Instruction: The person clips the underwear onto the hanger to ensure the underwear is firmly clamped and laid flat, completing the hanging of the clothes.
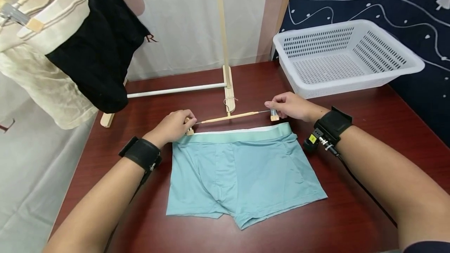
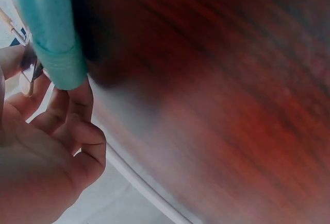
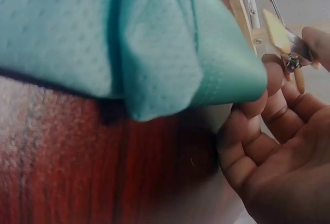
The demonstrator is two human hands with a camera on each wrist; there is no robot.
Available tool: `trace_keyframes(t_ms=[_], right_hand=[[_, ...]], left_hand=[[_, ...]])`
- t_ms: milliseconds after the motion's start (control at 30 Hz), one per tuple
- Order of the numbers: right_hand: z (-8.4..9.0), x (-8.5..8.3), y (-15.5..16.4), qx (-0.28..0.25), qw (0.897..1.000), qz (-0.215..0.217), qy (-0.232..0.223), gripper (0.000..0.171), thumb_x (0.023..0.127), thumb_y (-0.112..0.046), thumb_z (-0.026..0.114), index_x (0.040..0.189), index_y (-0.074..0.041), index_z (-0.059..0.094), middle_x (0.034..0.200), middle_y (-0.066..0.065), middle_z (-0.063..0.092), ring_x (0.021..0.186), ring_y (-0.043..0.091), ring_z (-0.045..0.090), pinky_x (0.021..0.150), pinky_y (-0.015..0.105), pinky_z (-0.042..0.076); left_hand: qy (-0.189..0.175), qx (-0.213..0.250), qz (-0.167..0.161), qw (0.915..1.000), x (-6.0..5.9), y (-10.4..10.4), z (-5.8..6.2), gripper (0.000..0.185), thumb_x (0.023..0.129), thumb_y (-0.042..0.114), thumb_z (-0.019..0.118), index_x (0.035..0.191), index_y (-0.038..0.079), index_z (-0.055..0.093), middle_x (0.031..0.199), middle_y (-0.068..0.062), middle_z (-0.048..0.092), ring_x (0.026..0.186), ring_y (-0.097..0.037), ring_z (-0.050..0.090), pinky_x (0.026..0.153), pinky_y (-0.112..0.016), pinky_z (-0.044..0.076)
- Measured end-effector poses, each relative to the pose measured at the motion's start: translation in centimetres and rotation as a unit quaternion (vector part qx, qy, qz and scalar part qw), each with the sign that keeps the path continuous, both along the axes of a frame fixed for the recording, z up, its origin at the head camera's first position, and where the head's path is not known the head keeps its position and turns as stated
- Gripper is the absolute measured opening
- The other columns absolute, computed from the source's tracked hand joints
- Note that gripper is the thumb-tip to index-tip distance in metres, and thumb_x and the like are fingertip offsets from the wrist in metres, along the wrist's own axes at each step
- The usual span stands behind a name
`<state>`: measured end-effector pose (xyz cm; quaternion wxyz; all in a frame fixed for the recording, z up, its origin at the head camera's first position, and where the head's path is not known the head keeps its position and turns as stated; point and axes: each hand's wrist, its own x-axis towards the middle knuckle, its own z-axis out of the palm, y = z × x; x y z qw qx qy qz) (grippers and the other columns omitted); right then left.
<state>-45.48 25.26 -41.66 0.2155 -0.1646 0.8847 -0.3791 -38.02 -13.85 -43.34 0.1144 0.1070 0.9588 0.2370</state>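
A pair of light blue-green cotton boxer shorts [image 1: 242,175] lies flat in the middle of the dark red wooden worktop [image 1: 351,221], with the waistband turned toward the far edge. Just behind the waistband lies a thin wooden clip hanger [image 1: 232,117], and each hand is at one of its end clips. The left hand [image 1: 174,126] has its fingers curled around the left clip, next to the left corner of the waistband; the right hand [image 1: 291,106] pinches the right clip between thumb and fingers, beside the right corner. In the wrist views the fabric edge is close to the fingers, but I cannot tell if any clip already bites the cloth. I think the risk is that a clip catches only the thin edge of the elastic, so the shorts would slip out when lifted, or that the two clips grip at different heights and the garment hangs crooked. A finger could also be nipped if a clip snaps shut. The foot of a wooden drying rack [image 1: 228,93] stands right behind the hanger and leaves little room there. A black garment [image 1: 102,50] and a cream one [image 1: 42,77] hang over the far left corner. A white perforated plastic basket [image 1: 351,54] stands at the far right corner, well apart.
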Motion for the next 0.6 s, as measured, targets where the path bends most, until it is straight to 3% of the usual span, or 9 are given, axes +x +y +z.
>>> trace_keyframes(t_ms=[200, 267, 367, 433, 500, 600], right_hand=[[0.1, -0.2, -0.1, 0.030, 0.999, 0.002, 0.014, 0.053, 0.096, -0.058, 0.056, 0.080, -0.008, 0.063, 0.071, 0.007, 0.056, 0.074, 0.025, 0.054, 0.069, 0.035, 0.042], [0.1, -0.2, -0.2, 0.036, 0.999, 0.007, 0.010, 0.054, 0.097, -0.057, 0.055, 0.079, -0.007, 0.064, 0.071, 0.007, 0.056, 0.074, 0.025, 0.054, 0.070, 0.035, 0.042], [0.2, -0.1, -0.3, 0.040, 0.999, 0.013, 0.004, 0.054, 0.097, -0.057, 0.054, 0.078, -0.008, 0.064, 0.071, 0.007, 0.056, 0.074, 0.024, 0.054, 0.070, 0.035, 0.042], [0.2, -0.1, -0.4, 0.039, 0.999, 0.014, 0.004, 0.054, 0.097, -0.057, 0.054, 0.078, -0.008, 0.064, 0.072, 0.007, 0.057, 0.075, 0.024, 0.054, 0.070, 0.035, 0.043], [0.0, -0.1, -0.3, 0.038, 0.999, 0.012, 0.004, 0.055, 0.098, -0.057, 0.053, 0.077, -0.007, 0.063, 0.071, 0.007, 0.056, 0.075, 0.024, 0.054, 0.070, 0.035, 0.042], [-0.4, -0.3, -0.1, 0.039, 0.999, 0.013, 0.000, 0.056, 0.098, -0.057, 0.052, 0.076, -0.006, 0.062, 0.071, 0.008, 0.056, 0.074, 0.024, 0.053, 0.069, 0.035, 0.042]], left_hand=[[0.025, -0.030, 0.016, 0.9991, -0.5, 0.1, -0.1, 0.031, 0.105, 0.032, 0.051, 0.121, 0.008, 0.061, 0.113, -0.012, 0.060, 0.098, -0.028, 0.059, 0.089, -0.045, 0.047], [0.060, -0.049, 0.020, 0.9968, -0.3, 0.4, -0.1, 0.029, 0.104, 0.032, 0.053, 0.120, 0.009, 0.061, 0.113, -0.012, 0.058, 0.101, -0.029, 0.056, 0.091, -0.048, 0.044], [0.149, -0.060, 0.017, 0.9868, 0.4, 1.9, 0.4, 0.023, 0.101, 0.028, 0.059, 0.115, 0.010, 0.065, 0.112, -0.011, 0.059, 0.104, -0.031, 0.053, 0.090, -0.049, 0.041], [0.205, -0.051, -0.001, 0.9775, 0.9, 4.0, 1.2, 0.019, 0.098, 0.025, 0.063, 0.111, 0.012, 0.067, 0.109, -0.009, 0.061, 0.104, -0.030, 0.054, 0.088, -0.047, 0.041], [0.237, -0.037, -0.042, 0.9699, 1.5, 6.8, 2.1, 0.016, 0.096, 0.023, 0.065, 0.108, 0.013, 0.069, 0.106, -0.007, 0.065, 0.102, -0.028, 0.057, 0.088, -0.045, 0.043], [0.221, -0.040, -0.115, 0.9676, 2.1, 11.5, 3.1, 0.018, 0.095, 0.025, 0.065, 0.109, 0.015, 0.071, 0.104, -0.002, 0.068, 0.100, -0.023, 0.060, 0.089, -0.041, 0.047]])
